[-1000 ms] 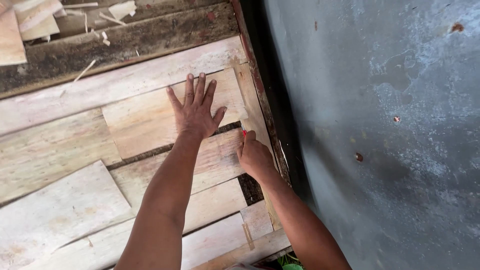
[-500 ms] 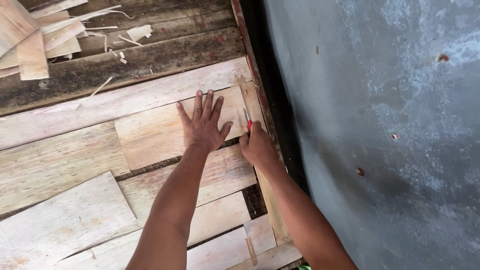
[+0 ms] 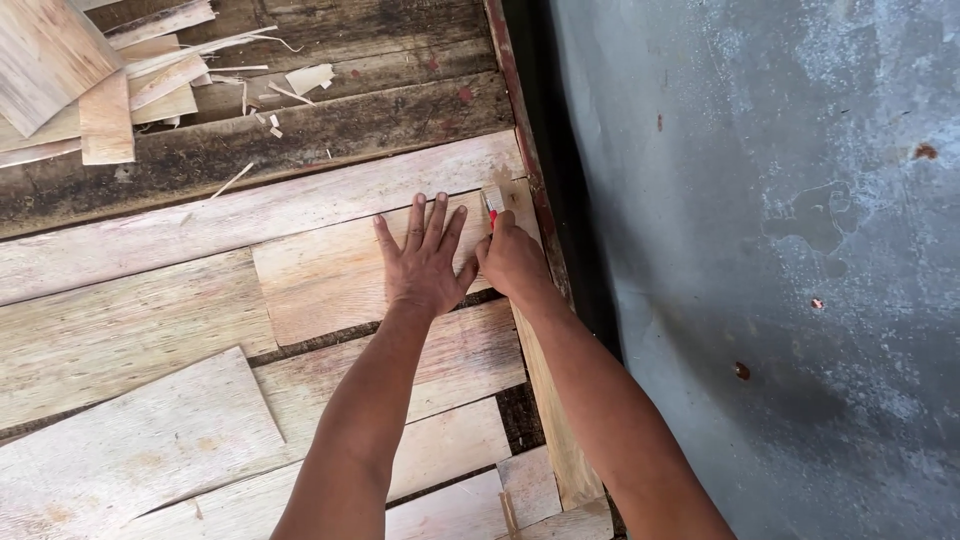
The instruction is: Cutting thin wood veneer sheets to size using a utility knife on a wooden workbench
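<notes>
the grey concrete floor [image 3: 780, 250] fills the whole right side, bare and stained, and gives the only wide open room in view. left of it lies the worktop [image 3: 300, 140], a bed of dark weathered planks largely covered by pale veneer sheets [image 3: 130, 330] laid side by side and overlapping; gaps of dark wood show between several of them, so the covering looks partly done, with strips near the bottom not closed up. the worktop's right edge is a dark reddish rail [image 3: 520, 130], with a deep shadowed slot between it and the floor, and the hands work right against that edge, so there is little room to the right. a heap of veneer offcuts [image 3: 70, 90] sits at the top left, well apart, with thin splinters scattered near it. the veneer piece [image 3: 330, 275] in hand lies flat in the middle, its right end reaching the rail, its lower edge overlapping the sheet below. the left hand [image 3: 425, 260] is spread flat with fingers splayed, pressing the piece down. the right hand [image 3: 512, 258] is closed around a small red-handled cutter [image 3: 492, 205], its tip resting on the piece's upper right corner just beside the rail. whether a cut has been made there cannot be told.
</notes>
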